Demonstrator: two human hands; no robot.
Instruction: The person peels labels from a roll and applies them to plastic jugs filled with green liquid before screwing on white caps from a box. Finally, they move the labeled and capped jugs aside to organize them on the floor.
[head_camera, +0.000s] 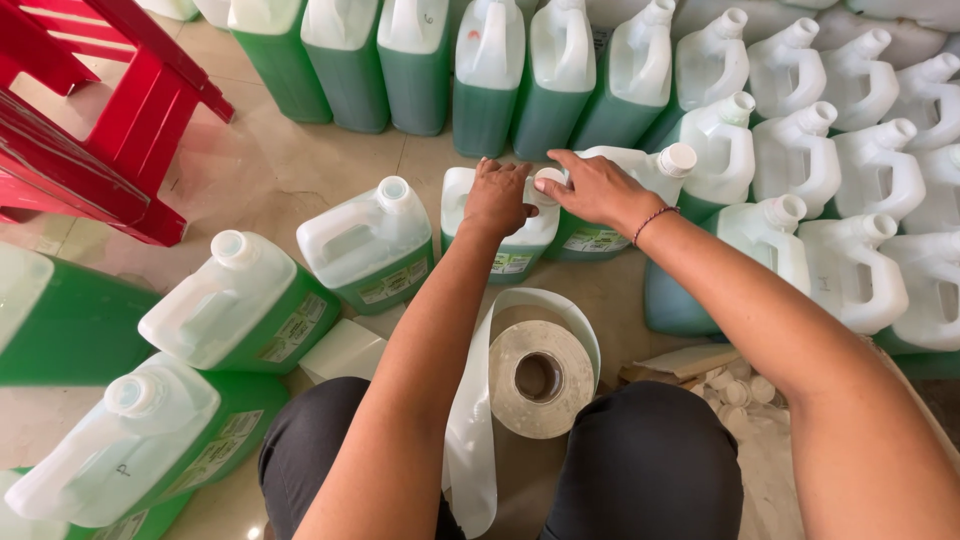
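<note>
On the tiled floor, between the person's knees and the rows of jugs, stands a white plastic jug of green liquid. The left hand lies on its shoulder, grip pressed down on it. The right hand has its grip pinching the white cap on the jug's neck. A roll of label backing lies just in front, near the knees.
</note>
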